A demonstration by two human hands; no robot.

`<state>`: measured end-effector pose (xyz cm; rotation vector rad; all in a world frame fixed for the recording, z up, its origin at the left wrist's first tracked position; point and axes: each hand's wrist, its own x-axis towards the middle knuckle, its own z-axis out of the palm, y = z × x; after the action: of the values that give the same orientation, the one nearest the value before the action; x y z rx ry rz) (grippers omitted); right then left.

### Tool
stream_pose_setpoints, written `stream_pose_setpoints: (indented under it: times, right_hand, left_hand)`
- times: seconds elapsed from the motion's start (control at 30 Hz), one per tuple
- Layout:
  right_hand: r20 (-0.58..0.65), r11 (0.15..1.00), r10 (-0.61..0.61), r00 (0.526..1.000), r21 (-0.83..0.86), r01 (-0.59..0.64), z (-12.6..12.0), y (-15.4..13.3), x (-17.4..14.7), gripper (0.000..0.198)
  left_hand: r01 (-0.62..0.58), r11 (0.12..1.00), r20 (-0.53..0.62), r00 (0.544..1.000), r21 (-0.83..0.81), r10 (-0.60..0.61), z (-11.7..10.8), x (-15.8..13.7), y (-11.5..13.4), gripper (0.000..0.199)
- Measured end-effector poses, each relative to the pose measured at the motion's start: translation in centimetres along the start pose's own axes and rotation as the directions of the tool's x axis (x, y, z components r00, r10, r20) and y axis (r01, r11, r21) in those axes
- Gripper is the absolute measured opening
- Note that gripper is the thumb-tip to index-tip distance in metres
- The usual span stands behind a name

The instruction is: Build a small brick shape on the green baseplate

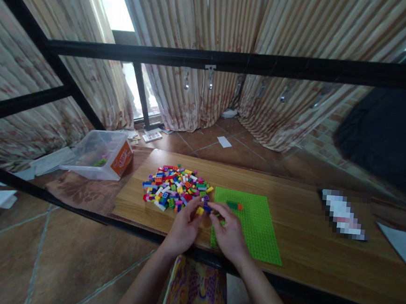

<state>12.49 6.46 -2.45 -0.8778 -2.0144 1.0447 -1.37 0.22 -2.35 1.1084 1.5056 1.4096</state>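
Observation:
My left hand [185, 224] is at the near right edge of a loose pile of toy bricks [172, 187], its thumb and fingers closed around a small yellow brick [200, 211]. Just beside it, my right hand [231, 231] pinches a dark blue brick [207, 209] with its fingertips. The two bricks are close together; whether they are joined, I cannot tell. Under my right hand lies a green studded baseplate [257, 236]. On its far part sit a dark green brick [232, 205] and an orange brick [240, 207], end to end.
A clear plastic box [99, 155] with an orange label stands left of the wooden tabletop [301, 244]. Toward the right end lies a blurred-out flat object [344, 214], with white paper [401, 245] beyond it. A black metal bar [231, 62] spans the view above the table.

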Motion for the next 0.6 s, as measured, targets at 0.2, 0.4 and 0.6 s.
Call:
stream_pose_setpoints:
  times: [0.2, 0.4, 0.6]
  right_hand:
    - [0.123, 0.994, -0.064, 0.99, -0.078, 0.073, -1.7, -1.4, -2.8, 0.035]
    - [0.112, 0.988, 0.093, 0.989, -0.138, -0.077, -3.9, 0.1, -6.1, 0.027]
    - [-0.185, 0.948, 0.172, 0.968, -0.237, -0.213, -6.1, 3.3, -5.9, 0.024]
  left_hand:
    - [-0.09, 0.991, 0.235, 0.97, 0.095, 0.066, 0.8, -1.5, 0.5, 0.067]
    - [-0.025, 0.989, 0.306, 0.952, 0.144, -0.02, 3.1, -2.8, -0.4, 0.062]
    - [0.041, 0.978, 0.152, 0.986, 0.204, -0.073, 5.1, -1.5, -0.6, 0.047]
